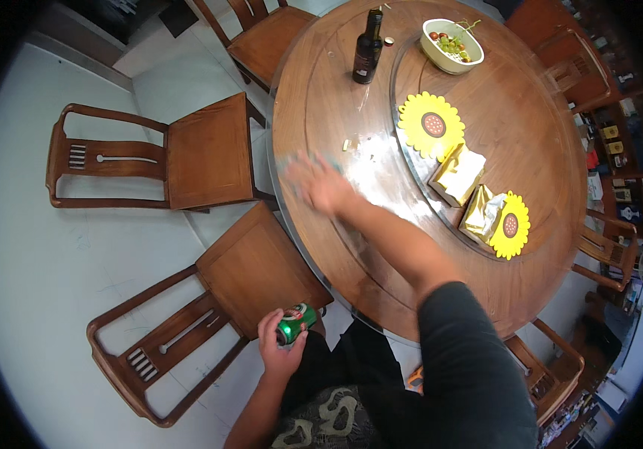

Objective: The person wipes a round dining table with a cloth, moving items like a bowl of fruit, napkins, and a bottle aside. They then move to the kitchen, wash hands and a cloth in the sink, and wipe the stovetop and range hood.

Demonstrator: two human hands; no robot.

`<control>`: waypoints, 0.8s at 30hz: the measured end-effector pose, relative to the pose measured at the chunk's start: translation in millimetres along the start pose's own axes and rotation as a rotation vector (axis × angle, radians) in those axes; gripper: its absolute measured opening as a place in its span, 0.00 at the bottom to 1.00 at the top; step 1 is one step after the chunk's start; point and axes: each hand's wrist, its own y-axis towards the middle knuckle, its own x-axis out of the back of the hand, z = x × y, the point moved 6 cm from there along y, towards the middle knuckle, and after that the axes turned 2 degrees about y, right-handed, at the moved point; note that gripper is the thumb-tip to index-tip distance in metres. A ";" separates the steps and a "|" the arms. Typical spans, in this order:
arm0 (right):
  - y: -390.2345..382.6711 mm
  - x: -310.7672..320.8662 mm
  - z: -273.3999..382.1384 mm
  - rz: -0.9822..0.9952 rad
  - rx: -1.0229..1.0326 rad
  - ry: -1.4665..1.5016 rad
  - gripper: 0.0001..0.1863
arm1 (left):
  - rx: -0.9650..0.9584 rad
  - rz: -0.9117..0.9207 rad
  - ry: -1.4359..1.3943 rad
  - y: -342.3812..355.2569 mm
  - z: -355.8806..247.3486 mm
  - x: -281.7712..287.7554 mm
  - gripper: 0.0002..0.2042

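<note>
My left hand (280, 352) is closed around a green drink can (296, 323), held low in front of my body beside the nearest chair. My right arm reaches across the round wooden table (381, 254). My right hand (320, 185) is over the table's left edge, palm down and smeared by motion. A pale bluish-grey patch shows at its fingers; I cannot make out what it is. Just beyond the hand lies a small yellowish scrap (347, 144). Wet-looking glare covers the tabletop to the hand's right.
A dark bottle (367, 52) stands at the far side, a small cap (389, 41) beside it. On the raised turntable (516, 135) are a pale bowl of fruit (430, 52), two sunflower mats (432, 126) and two gold packs (459, 176). Wooden chairs (209, 153) surround the table.
</note>
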 end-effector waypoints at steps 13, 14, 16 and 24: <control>-374.4 154.9 60.4 -0.110 -0.543 0.413 0.31 | -0.058 0.035 -0.069 60.6 -35.6 -32.9 0.29; -422.1 136.5 80.6 0.129 -0.527 0.347 0.31 | -0.059 0.038 -0.060 59.7 -27.0 -33.2 0.29; -443.6 99.3 94.4 0.403 -0.460 0.257 0.30 | -0.060 0.054 -0.014 54.4 -10.0 -29.9 0.30; -164.8 34.6 27.6 0.278 0.079 0.112 0.31 | -0.016 0.024 0.011 32.5 -5.4 -19.5 0.30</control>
